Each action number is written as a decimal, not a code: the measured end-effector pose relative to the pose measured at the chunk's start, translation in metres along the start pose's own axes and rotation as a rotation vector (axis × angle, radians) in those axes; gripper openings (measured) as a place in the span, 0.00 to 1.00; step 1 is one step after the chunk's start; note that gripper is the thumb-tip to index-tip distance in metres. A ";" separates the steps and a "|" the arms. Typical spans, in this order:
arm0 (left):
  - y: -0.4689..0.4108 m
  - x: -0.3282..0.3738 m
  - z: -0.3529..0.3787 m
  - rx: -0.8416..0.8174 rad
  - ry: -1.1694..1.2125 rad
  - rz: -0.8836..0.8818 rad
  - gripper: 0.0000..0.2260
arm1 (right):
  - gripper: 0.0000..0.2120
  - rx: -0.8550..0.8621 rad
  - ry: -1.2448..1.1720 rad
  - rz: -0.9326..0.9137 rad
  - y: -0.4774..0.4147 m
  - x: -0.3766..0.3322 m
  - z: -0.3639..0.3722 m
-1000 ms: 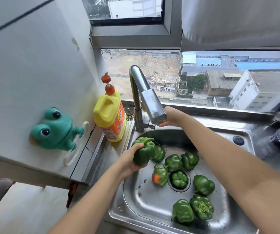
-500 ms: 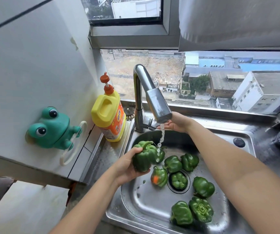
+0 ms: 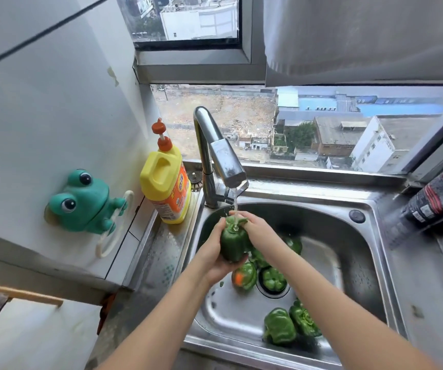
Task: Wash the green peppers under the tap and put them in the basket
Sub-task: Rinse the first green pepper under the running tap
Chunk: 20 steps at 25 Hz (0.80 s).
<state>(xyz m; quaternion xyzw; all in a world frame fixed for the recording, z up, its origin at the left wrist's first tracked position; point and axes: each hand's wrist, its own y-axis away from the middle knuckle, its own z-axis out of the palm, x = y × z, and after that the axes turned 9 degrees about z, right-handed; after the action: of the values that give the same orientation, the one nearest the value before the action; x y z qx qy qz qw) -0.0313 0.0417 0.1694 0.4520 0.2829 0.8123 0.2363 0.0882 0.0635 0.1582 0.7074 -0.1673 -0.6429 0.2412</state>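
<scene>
I hold one green pepper (image 3: 233, 243) stem up under the running tap (image 3: 227, 162). My left hand (image 3: 213, 252) cups it from below and the left. My right hand (image 3: 255, 231) presses on its right side near the stem. Water falls onto the stem. Several more green peppers lie in the steel sink (image 3: 348, 265): one with an orange patch (image 3: 244, 276), one over the drain (image 3: 273, 279), two at the front (image 3: 279, 327). My right forearm hides others. No basket is in view.
A yellow detergent bottle (image 3: 165, 182) with an orange pump stands left of the tap. A green frog holder (image 3: 84, 202) sticks to the left wall. A black packet (image 3: 434, 200) lies on the counter at right. A window runs behind the sink.
The water now runs in a full stream. My right hand left the tap and came down onto the pepper. My left hand lifted the pepper under the stream.
</scene>
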 end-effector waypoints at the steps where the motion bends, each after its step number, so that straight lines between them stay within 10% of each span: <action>1: 0.000 -0.001 0.006 0.037 0.032 0.005 0.17 | 0.12 0.037 -0.001 -0.034 0.010 0.000 0.004; 11: -0.004 -0.014 0.022 0.086 -0.101 0.234 0.18 | 0.05 0.191 0.024 -0.073 0.025 -0.012 0.007; 16: 0.002 0.014 0.029 0.037 -0.079 0.125 0.15 | 0.21 -0.006 -0.078 -0.167 0.025 -0.005 0.007; 20: 0.003 0.003 0.037 0.038 -0.223 0.304 0.09 | 0.13 0.317 -0.145 -0.145 0.025 -0.015 0.009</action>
<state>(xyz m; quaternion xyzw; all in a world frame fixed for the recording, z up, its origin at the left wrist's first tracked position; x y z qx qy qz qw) -0.0012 0.0504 0.1895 0.5812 0.1987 0.7779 0.1323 0.0795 0.0498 0.1841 0.6985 -0.2319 -0.6736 0.0672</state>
